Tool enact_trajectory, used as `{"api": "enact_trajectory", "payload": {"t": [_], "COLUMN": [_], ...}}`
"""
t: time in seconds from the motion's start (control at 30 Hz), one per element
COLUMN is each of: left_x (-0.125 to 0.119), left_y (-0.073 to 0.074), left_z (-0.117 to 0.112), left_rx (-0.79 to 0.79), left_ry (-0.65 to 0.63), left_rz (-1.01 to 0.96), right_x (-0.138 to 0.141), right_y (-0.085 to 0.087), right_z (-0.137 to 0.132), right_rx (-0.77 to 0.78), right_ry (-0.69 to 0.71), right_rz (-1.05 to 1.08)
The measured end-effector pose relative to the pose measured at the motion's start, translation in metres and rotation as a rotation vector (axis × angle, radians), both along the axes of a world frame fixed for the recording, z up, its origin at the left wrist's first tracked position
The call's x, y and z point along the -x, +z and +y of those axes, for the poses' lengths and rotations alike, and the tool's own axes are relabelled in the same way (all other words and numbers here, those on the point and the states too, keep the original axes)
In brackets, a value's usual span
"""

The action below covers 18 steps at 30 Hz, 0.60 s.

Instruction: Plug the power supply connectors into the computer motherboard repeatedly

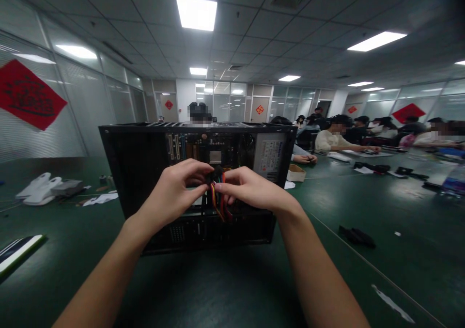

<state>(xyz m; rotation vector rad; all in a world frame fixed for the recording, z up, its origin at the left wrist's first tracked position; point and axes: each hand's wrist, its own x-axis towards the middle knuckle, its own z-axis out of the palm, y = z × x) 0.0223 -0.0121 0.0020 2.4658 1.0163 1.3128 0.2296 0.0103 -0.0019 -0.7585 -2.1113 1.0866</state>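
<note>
An open black computer case [127, 156] stands on the green table in front of me, its inside facing me. My left hand [178, 185] pinches a dark connector [216, 174] between thumb and fingertips. Close beside it, my right hand [250, 187] has its fingers closed around the bundle of coloured power cables [220, 207], with red, yellow and black wires hanging below. Both hands are in front of the motherboard [215, 156], partly covering it. A silver power supply [269, 154] with a label sits at the upper right of the case.
Left on the green table [232, 289] lie white plastic bags [38, 188], a grey box [67, 188] and a striped flat object [20, 253]. To the right are a small open carton [296, 173], a black cloth-like item [356, 236] and a paper strip [392, 303]. Several people sit at tables beyond.
</note>
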Motion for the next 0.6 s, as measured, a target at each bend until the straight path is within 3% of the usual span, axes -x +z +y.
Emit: {"api": "enact_trajectory", "payload": {"t": [0.17,0.6], "left_x": [0.001,-0.005], "left_y": [-0.003,-0.018], "left_z": [0.002,0.012], "left_rx": [-0.092,-0.303], "left_ry": [0.057,0.162], "left_rz": [-0.008,0.031], "right_x": [-0.002,0.002], "right_y": [0.002,-0.006], "right_z": [0.001,0.010], "right_rx": [0.049,0.285], "right_ry": [-0.083,-0.004], "right_rz": [0.132,0.305]}}
